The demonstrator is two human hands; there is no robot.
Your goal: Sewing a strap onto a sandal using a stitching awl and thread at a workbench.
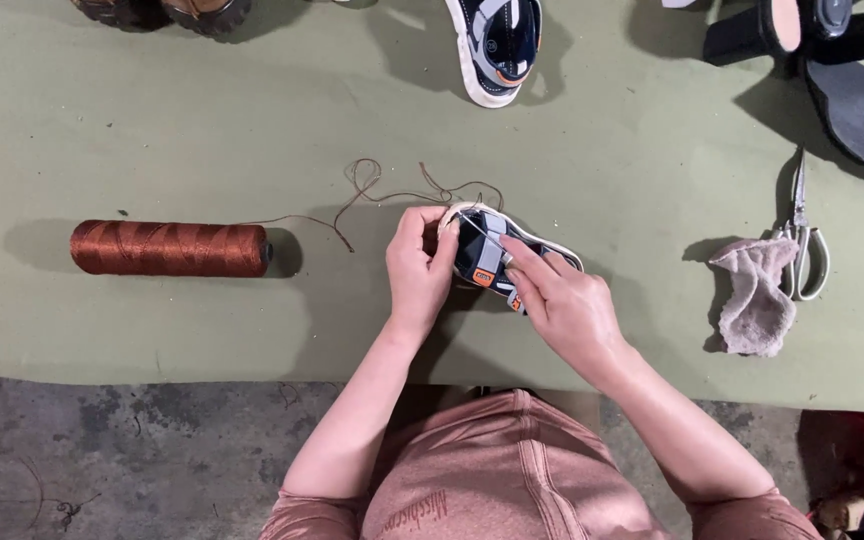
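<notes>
A small dark blue sandal (489, 252) with grey straps, orange patches and a white sole lies on the green table (152, 130) in front of me. My left hand (418, 268) grips its toe end with curled fingers. My right hand (559, 298) rests over its heel end, fingers pinched at a strap; whether they hold a needle I cannot tell. A brown thread (372, 190) loops from the sandal across the table toward a large spool of brown thread (168, 248) lying on its side at the left.
A matching sandal (497, 45) lies at the top centre. Scissors (800, 235) and a crumpled beige cloth (755, 295) sit at the right. Dark shoe parts (852, 90) fill the top right corner, brown shoes (167, 12) the top left. Grey concrete floor (102, 450) lies below the table edge.
</notes>
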